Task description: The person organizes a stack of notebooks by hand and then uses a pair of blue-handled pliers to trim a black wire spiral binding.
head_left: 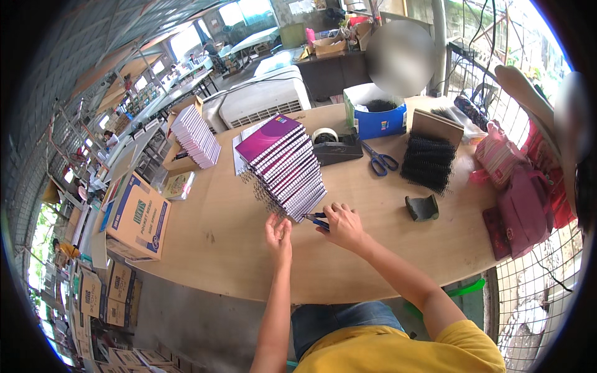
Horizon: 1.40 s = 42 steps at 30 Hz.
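Observation:
A tall, leaning stack of purple-covered spiral notebooks (287,168) stands in the middle of the table, loose wire coil ends sticking out along its left side. My right hand (343,227) is closed around blue-handled pliers (321,223), their tip at the stack's bottom near corner. Just left of that corner is my left hand (279,237), fingers raised and apart beside the wire ends. Whether it touches them I cannot tell.
Behind the stack sit a tape dispenser (339,149), scissors (380,163) and a blue-and-white box (376,121). Black coils (428,163) and a dark curved piece (422,209) lie right, near a maroon bag (526,208). A carton (138,217) and another notebook stack (196,137) stand left.

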Available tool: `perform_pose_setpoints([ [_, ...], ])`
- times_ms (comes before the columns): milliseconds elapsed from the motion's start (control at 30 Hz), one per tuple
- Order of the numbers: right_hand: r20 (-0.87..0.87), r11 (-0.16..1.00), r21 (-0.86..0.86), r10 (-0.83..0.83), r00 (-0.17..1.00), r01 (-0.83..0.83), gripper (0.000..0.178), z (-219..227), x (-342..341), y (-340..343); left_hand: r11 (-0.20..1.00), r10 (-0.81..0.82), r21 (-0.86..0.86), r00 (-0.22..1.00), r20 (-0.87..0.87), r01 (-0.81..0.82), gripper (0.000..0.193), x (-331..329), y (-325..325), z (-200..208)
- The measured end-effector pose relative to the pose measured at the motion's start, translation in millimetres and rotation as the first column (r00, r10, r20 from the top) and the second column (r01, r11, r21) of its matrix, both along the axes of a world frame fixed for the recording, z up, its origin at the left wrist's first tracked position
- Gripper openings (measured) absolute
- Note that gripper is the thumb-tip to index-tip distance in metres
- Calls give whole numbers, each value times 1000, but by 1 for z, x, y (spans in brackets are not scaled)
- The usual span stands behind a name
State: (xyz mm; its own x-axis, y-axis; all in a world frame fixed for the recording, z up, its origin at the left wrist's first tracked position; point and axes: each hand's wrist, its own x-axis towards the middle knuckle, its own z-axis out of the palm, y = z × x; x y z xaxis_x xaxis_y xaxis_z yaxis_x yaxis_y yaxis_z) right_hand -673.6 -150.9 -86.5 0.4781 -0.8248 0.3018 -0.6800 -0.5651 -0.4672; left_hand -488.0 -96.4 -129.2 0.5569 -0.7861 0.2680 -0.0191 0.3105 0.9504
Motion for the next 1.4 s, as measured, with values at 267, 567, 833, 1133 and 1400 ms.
perform_pose_setpoints([
  [267,-18,996,-56,-65,998,64,44,-2,30,-2,986,157,-59,987,28,-155,28,-5,-15,-2],
  [567,22,987,-137,-80,997,82,46,-3,42,-2,988,141,-76,988,58,-136,20,3,-18,4],
  [833,-21,998,-57,-24,999,22,28,-6,52,-12,982,170,-105,981,94,-160,23,11,-20,-6],
  [1133,-5,993,-101,-60,998,59,35,-11,37,-15,967,235,-162,938,255,-198,22,17,-31,-16],
  [1400,60,993,-50,-100,993,103,49,-12,31,-15,978,194,-111,967,163,-178,22,35,-37,-30],
])
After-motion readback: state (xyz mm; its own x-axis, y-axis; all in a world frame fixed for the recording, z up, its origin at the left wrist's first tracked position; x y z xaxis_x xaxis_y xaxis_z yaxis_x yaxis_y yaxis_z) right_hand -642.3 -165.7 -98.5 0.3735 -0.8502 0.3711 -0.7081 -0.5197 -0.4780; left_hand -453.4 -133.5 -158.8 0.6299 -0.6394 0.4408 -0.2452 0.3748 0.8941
